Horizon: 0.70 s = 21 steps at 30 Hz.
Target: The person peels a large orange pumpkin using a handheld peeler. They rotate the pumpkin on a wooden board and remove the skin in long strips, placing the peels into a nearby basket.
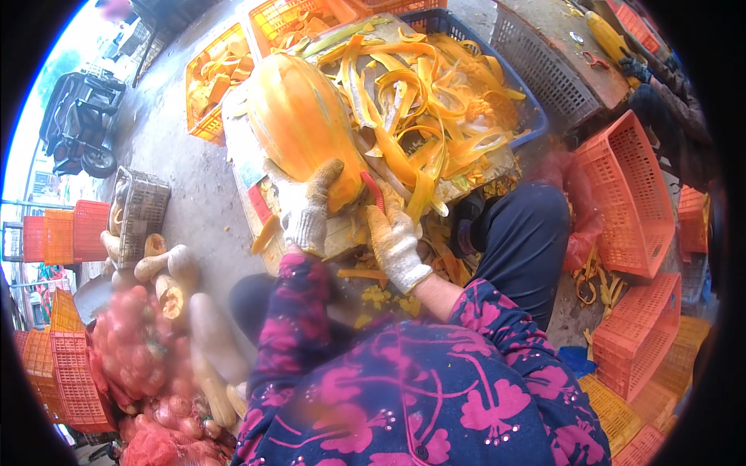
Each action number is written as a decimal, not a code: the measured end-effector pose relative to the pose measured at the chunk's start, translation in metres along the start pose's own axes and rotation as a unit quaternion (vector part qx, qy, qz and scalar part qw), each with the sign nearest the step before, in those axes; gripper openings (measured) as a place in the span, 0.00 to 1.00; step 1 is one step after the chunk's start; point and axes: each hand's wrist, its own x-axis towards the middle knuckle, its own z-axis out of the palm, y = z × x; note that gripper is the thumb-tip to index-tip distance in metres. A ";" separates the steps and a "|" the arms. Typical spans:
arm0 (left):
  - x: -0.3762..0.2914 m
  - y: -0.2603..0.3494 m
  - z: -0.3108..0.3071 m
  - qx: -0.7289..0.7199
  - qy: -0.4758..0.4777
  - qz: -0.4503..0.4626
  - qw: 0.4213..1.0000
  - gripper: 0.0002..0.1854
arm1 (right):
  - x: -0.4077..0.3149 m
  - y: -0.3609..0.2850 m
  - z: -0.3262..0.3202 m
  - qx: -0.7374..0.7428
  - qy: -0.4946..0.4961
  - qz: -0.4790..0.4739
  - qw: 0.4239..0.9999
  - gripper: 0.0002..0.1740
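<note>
A large, mostly peeled orange pumpkin (297,116) lies lengthwise on a work board (495,166). My left hand (306,204), in a white knit glove with a tan coated palm, holds the pumpkin's near left side with the thumb over it. My right hand (393,233), gloved alike, grips a red-handled tool (373,189) just right of the pumpkin's near end; the tool's working end cannot be made out. On the board left of my left hand lies a red handle (259,203), apparently a knife's. Long curled peel strips (402,105) are heaped right of the pumpkin.
Orange chunks fill a yellow crate (195,125) beyond the board. A blue crate (539,119) of pulp and peel stands behind the heap. Net bags of onions (134,343) and pale squashes (213,332) lie at left. Another person's gloved hand (635,67) touches a squash at right.
</note>
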 end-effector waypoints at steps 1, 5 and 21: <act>0.000 -0.001 0.000 0.006 0.000 0.004 1.000 0.61 | -0.002 -0.001 0.004 0.011 0.011 0.019 1.000 0.32; -0.001 -0.008 0.001 -0.022 0.013 -0.001 1.000 0.60 | -0.016 -0.016 0.016 0.111 0.007 0.125 0.986 0.32; -0.001 -0.011 -0.002 -0.062 -0.010 0.010 0.998 0.56 | -0.032 -0.023 0.007 -0.061 -0.053 0.087 0.993 0.30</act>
